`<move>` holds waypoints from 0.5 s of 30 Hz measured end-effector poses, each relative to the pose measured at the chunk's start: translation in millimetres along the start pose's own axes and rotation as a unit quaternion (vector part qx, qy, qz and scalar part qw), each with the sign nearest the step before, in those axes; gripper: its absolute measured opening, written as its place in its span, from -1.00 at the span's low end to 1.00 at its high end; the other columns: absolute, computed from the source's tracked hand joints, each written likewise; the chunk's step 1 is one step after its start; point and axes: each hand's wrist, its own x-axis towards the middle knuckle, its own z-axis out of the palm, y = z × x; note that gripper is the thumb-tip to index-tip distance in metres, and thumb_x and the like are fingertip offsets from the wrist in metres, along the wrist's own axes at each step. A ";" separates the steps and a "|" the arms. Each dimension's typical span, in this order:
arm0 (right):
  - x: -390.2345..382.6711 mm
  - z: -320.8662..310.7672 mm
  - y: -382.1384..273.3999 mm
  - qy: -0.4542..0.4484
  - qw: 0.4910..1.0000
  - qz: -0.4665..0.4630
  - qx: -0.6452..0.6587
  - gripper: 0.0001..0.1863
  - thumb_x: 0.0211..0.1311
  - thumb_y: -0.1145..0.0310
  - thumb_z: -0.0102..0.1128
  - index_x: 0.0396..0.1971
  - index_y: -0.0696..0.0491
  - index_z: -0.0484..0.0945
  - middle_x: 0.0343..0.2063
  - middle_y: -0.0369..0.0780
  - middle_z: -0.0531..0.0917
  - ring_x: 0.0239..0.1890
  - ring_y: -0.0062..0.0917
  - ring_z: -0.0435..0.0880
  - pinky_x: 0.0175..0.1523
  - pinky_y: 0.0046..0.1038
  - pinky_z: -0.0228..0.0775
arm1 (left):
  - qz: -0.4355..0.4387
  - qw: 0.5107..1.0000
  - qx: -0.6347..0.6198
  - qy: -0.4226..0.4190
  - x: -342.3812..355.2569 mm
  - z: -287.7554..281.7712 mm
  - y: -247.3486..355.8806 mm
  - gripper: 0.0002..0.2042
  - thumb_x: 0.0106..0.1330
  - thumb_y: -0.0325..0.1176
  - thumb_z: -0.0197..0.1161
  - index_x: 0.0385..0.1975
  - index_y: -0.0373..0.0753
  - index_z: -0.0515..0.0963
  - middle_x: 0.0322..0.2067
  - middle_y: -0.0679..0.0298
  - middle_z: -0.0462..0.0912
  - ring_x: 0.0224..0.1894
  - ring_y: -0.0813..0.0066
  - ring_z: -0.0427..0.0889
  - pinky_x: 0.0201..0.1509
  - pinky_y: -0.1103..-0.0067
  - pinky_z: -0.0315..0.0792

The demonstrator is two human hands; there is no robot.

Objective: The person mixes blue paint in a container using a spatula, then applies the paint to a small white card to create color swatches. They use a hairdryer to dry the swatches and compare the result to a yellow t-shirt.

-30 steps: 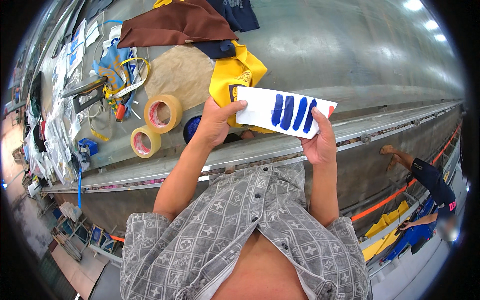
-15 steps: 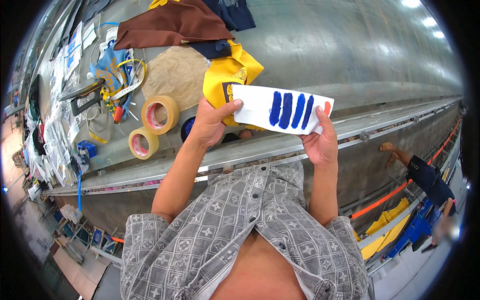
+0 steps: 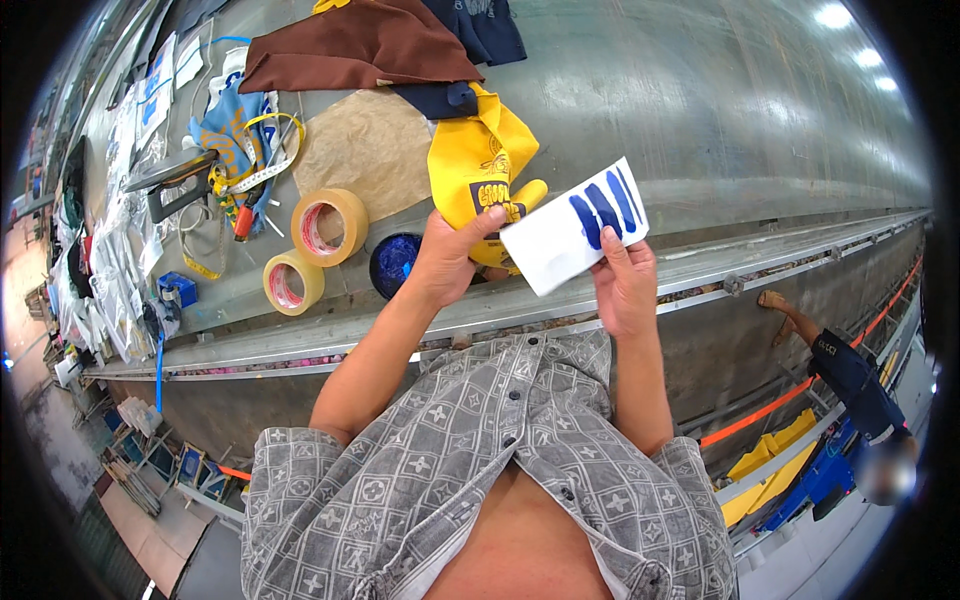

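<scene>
My right hand is closed on a white paper strip painted with several dark blue strokes. The strip tilts up to the right, thumb on its face. My left hand grips a yellow printed cloth, its thumb pressing on the front near a dark printed block; its other fingers are mostly hidden. The paper's left end overlaps the cloth's lower right part. Just left of that hand stands a round pot of blue paint.
Two tape rolls, brown paper and brown cloth lie on the long metal table. A heat-gun-like tool, yellow measuring tape and plastic bags are at left. Another person is at far right.
My left hand has let go of the paper strip and holds the yellow cloth. My right hand has shifted slightly left, turning the strip up to the right. The paint pot shows more fully.
</scene>
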 end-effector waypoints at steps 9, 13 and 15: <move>13.6 -2.6 -44.4 -0.305 0.893 0.231 -0.238 -0.77 0.10 0.50 0.28 -0.22 0.26 0.60 -0.34 -0.23 0.70 -0.33 -0.67 0.65 -0.17 -0.59 0.51 | -0.097 0.989 0.063 -0.093 0.3 3.9 8.9 -0.52 0.19 -0.31 0.36 0.08 -0.27 0.39 -0.05 0.21 0.56 -0.01 0.44 0.56 0.06 0.50 0.46; 20.9 -4.7 -18.5 -0.218 0.945 0.224 -0.099 -0.44 0.31 0.04 0.07 0.04 0.25 0.45 -0.06 -0.11 0.61 -0.12 -0.52 0.64 -0.04 -0.49 0.50 | 0.010 1.000 -0.004 -0.021 0.3 13.2 5.3 -0.41 0.14 -0.53 0.34 0.21 -0.24 0.32 -0.01 0.24 0.53 0.04 0.46 0.52 0.12 0.50 0.43; 14.1 -7.5 -6.0 -0.228 0.918 0.188 0.264 0.13 0.07 -0.55 -0.34 0.29 0.23 0.11 0.24 0.04 0.30 0.23 -0.14 0.37 0.29 -0.10 0.22 | 0.064 0.996 -0.057 0.034 0.7 16.1 7.1 -0.42 0.19 -0.51 0.31 0.23 -0.23 0.28 0.02 0.26 0.52 0.06 0.47 0.51 0.15 0.48 0.41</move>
